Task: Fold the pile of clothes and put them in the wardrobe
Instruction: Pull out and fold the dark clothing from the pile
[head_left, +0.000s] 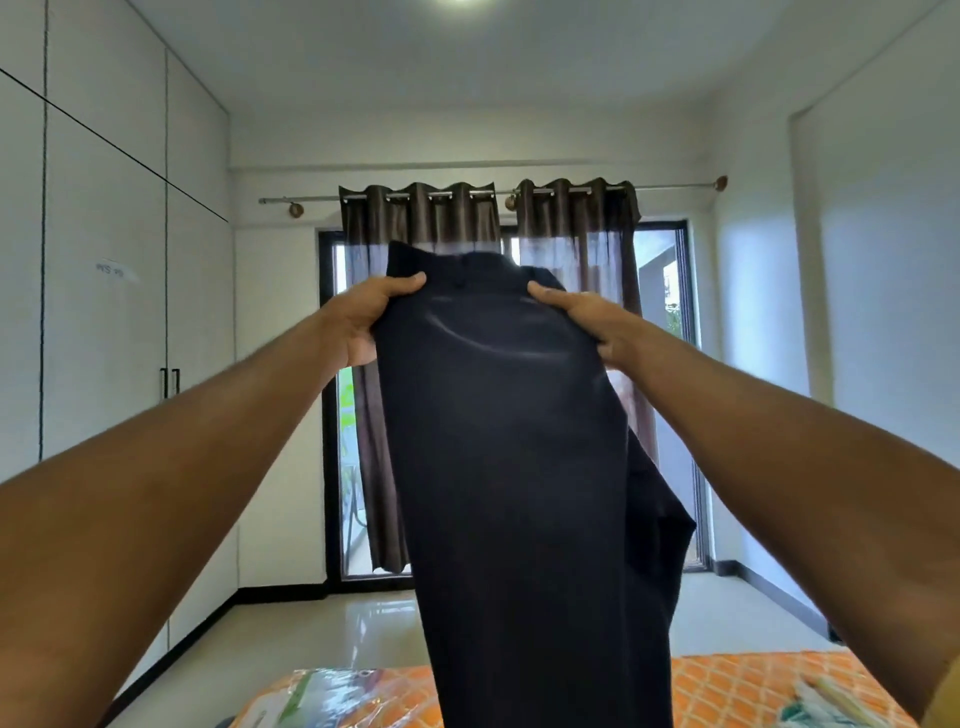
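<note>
The dark navy trousers (509, 441) hang lengthwise in the air at arm's length, waistband uppermost, with one leg showing behind the other on the right. The left hand (363, 322) grips the waistband's left edge, thumb over the front and fingers curled behind. The right hand (587, 322) grips the right edge the same way.

Below the trousers lies the bed (737, 686), its orange patterned mattress partly under clear plastic. A blurred bundle of pale and green cloth (826, 701) sits on it to the right of the trousers. Behind the trousers, brown curtains (441, 218) hang from a rod across a dark-framed glass door (670, 291). Left of the trousers stands the white wardrobe (104, 312), doors closed, with two black handles (170, 383).
</note>
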